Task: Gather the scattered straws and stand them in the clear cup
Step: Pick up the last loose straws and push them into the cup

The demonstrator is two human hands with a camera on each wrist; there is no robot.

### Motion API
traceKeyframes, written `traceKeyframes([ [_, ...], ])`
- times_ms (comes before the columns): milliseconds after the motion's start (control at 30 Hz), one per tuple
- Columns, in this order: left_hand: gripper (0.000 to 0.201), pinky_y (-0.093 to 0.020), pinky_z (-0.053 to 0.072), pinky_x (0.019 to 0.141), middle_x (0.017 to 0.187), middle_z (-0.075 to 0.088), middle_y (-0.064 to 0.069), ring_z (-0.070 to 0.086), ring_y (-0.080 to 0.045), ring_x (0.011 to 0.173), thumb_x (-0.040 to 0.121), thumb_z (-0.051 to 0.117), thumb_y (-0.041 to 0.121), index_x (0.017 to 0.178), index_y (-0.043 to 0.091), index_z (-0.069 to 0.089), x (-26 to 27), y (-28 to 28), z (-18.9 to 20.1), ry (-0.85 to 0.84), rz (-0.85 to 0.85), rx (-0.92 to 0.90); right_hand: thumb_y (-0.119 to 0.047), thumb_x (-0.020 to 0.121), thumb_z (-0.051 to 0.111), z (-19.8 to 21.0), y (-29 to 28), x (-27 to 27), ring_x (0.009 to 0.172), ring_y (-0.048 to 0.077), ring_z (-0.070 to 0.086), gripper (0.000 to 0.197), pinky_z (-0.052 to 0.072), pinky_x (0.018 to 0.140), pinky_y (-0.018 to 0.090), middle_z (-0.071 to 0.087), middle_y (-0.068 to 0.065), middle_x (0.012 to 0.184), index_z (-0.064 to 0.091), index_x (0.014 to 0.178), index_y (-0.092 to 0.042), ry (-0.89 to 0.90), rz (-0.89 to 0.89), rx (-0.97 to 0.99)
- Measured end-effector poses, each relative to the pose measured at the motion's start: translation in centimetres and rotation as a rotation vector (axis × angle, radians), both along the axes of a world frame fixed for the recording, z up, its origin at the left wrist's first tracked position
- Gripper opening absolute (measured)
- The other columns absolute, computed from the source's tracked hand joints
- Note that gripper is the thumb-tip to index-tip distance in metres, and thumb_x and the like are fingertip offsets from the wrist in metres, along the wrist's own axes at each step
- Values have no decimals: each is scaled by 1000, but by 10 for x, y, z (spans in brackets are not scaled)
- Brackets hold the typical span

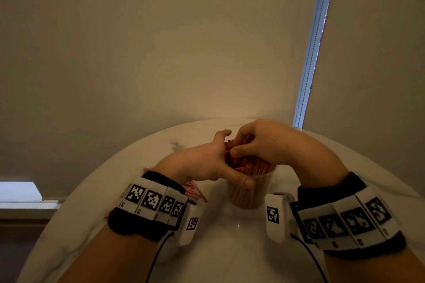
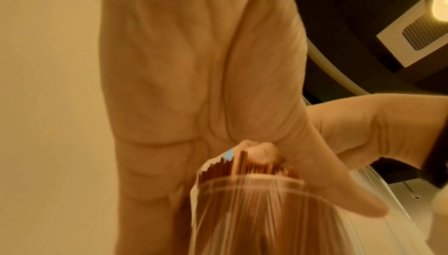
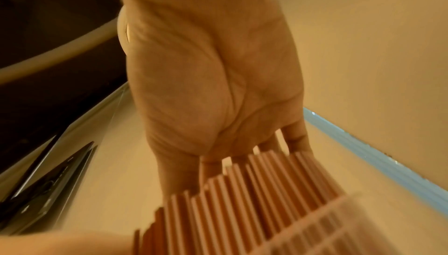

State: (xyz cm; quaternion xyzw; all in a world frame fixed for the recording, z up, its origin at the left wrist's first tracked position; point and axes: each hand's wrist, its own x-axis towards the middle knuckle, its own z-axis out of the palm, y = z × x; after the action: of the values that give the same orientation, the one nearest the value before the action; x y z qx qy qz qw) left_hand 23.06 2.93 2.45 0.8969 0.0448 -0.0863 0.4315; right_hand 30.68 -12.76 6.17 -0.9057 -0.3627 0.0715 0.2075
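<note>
Step in hand, as judged: seating a handful of straws (image 1: 249, 164) into the cup (image 1: 250, 193) and squaring the bundle. Left hand (image 1: 202, 161) wrapped round the cup near its rim, thumb laid across the near wall, other fingers curled behind the straw tops; keeps the cup upright on the worktop (image 1: 230, 248). Right hand (image 1: 259, 142) over the mouth, fingers curled down onto the straw tops, thumb pressing at the near side; whether pinching a few straws or only tamping them cannot be told. To do well: keep the left grip low and firm so the thin wall does not flex or tip; push straws down along their length, not sideways, since they would likely kink; let ends find gaps among those already standing, then release gently so none spring out. Cup looks nearly packed, so remaining room probably tight. Straws: thin, red-and-white striped, tops uneven and just under the right fingertips, fanned a little toward the right in the right wrist view. Cup: clear ribbed plastic, straws visible through the wall. Loose straws (image 1: 195, 192) lie on the worktop just beneath the left wrist, apart from the cup; task not yet finished.
</note>
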Motion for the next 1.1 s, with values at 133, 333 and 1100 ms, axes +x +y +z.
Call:
traceKeyframes([
  [133, 123, -34, 36, 111, 158, 44, 0, 41, -20, 143, 70, 89, 51, 163, 31, 11, -16, 7, 23, -43, 35, 141, -50, 90, 64, 9, -6, -7, 97, 16, 61, 23, 53, 80, 35, 67, -5, 109, 71, 107, -36, -118, -63, -34],
  [333, 71, -33, 43, 106, 144, 57, 7, 54, -12, 127, 90, 60, 66, 148, 26, 50, -52, 45, 54, -101, 152, 291, -38, 98, 55, 29, 14, -61, 85, 7, 58, 14, 41, 62, 22, 64, -13, 94, 67, 101, -33, -161, 46, 212],
  [1100, 61, -43, 45, 110, 151, 52, -5, 53, -28, 135, 99, 64, 40, 153, 20, 44, -76, 128, -56, 356, 159, 993, -10, 91, 57, -63, 159, -77, 60, 21, 47, 18, 41, 71, 32, 54, 7, 73, 69, 102, -2, -280, 250, -664],
])
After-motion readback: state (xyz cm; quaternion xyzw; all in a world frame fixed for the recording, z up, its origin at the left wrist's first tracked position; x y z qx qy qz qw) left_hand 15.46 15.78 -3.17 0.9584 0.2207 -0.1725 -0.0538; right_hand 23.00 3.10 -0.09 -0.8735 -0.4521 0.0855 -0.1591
